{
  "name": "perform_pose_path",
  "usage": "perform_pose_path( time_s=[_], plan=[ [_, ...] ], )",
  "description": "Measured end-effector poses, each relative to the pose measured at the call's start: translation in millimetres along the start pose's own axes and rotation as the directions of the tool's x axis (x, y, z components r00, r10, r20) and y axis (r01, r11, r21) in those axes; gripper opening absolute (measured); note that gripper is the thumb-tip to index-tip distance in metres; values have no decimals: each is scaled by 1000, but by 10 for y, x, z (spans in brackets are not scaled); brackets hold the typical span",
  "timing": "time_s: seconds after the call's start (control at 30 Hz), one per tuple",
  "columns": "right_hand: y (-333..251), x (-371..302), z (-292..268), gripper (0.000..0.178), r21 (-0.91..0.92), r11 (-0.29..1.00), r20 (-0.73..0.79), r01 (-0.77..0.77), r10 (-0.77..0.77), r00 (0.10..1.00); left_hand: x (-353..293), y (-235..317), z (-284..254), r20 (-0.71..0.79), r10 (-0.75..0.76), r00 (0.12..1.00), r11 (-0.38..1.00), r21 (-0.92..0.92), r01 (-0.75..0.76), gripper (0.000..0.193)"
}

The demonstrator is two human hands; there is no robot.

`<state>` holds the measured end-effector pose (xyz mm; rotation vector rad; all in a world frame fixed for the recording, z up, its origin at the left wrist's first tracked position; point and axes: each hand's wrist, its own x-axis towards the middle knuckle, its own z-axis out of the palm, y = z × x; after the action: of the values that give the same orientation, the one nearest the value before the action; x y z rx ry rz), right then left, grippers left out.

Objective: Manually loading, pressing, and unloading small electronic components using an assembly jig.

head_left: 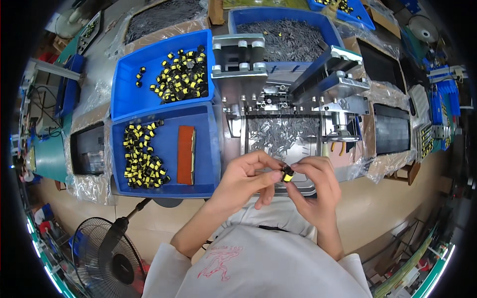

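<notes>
Between the fingertips of both hands is a small black bobbin with a yellow band (287,176). My left hand (247,178) pinches it from the left with thumb and forefinger, the other fingers curled below. From the right, my right hand (318,187) grips the same bobbin with thumb and fingertips. Just beyond the hands lies a metal tray (318,171) strewn with thin grey strips (283,131). Many similar bobbins (141,159) sit in the near blue bin (208,149), beside an orange-red block (186,155). More bobbins (181,77) fill part of the far blue bin (126,82).
A metal press fixture (241,74) stands behind the tray, with a round metal part (341,130) at its right. Behind it is a blue bin of grey strips (293,37). Cartons with dark contents (391,129) flank both sides. A black fan (112,251) stands lower left.
</notes>
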<state>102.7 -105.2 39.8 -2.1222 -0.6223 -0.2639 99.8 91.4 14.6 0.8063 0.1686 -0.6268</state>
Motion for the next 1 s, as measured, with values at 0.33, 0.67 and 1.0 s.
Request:
perform_pose_path(
  time_s=[0.33, 0.67, 1.0],
  plan=[
    [-118, 49, 67, 46, 106, 994, -34, -3, 7, 999, -255, 153, 175, -93, 117, 989, 992, 51, -113, 9],
    [-176, -45, 177, 42, 120, 992, -108, 49, -36, 993, -389, 84, 404, -37, 319, 947, 889, 357, -286, 34],
    [-262, -170, 282, 45, 85, 994, -322, 62, -31, 946, -350, -10, 489, 97, 560, 823, 612, 621, -490, 32]
  ],
)
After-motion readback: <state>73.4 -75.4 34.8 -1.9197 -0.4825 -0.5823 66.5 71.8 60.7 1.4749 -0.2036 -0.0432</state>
